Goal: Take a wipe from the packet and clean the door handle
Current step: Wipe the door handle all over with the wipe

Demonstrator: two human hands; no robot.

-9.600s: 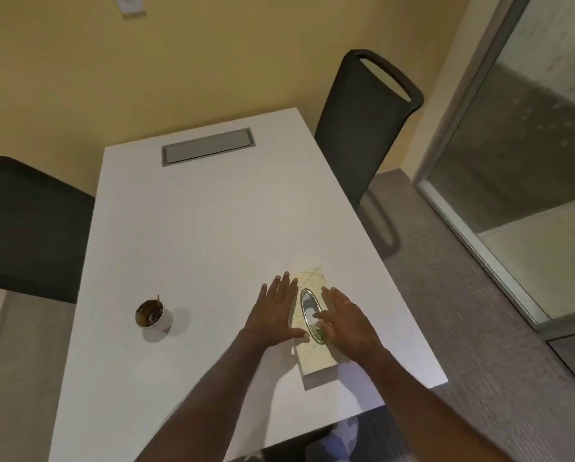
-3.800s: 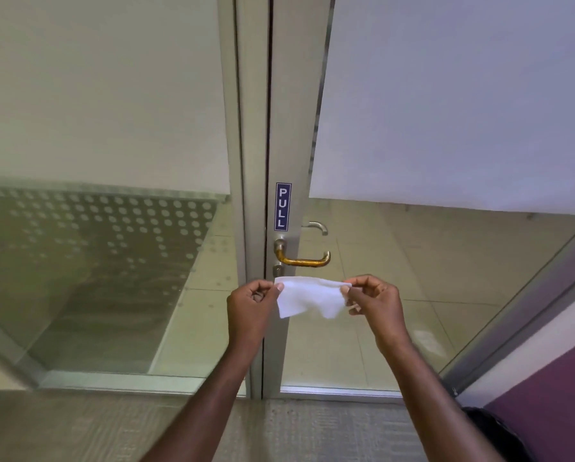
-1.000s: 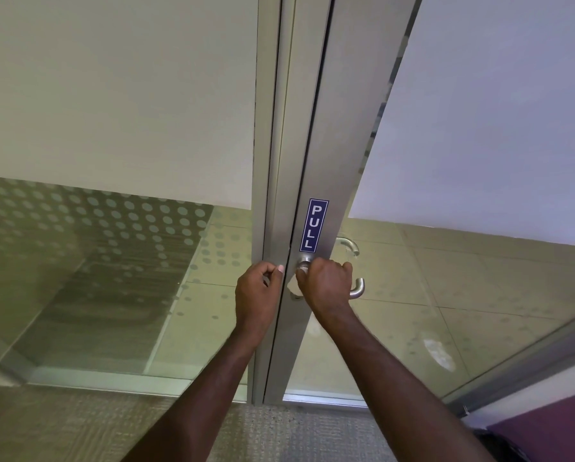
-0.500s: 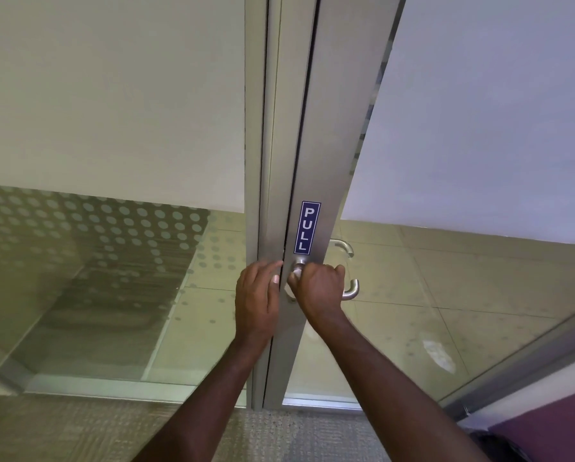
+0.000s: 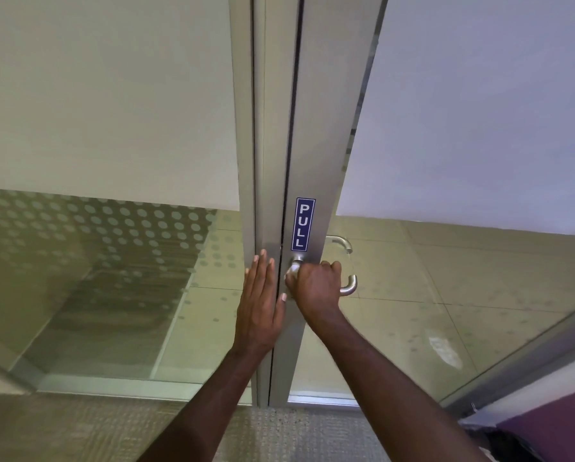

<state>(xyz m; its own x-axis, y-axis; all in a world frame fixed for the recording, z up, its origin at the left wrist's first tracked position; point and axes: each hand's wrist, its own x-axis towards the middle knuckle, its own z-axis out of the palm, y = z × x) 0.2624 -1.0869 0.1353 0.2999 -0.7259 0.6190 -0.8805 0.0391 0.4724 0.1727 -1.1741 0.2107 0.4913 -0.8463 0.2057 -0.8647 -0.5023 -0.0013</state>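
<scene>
Head | right hand (image 5: 316, 288) fisted around door handle (image 5: 348, 288) (wipe hidden) | left hand (image 5: 261, 305) flat

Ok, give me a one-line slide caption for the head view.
Right hand gripping the door handle below the PULL sign, left hand flat on the frame.

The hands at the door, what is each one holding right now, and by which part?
The right hand grips the door handle along its lever near the pivot; whether a wipe lies under it is hidden. The left hand holds nothing, flat against the frame.
</scene>
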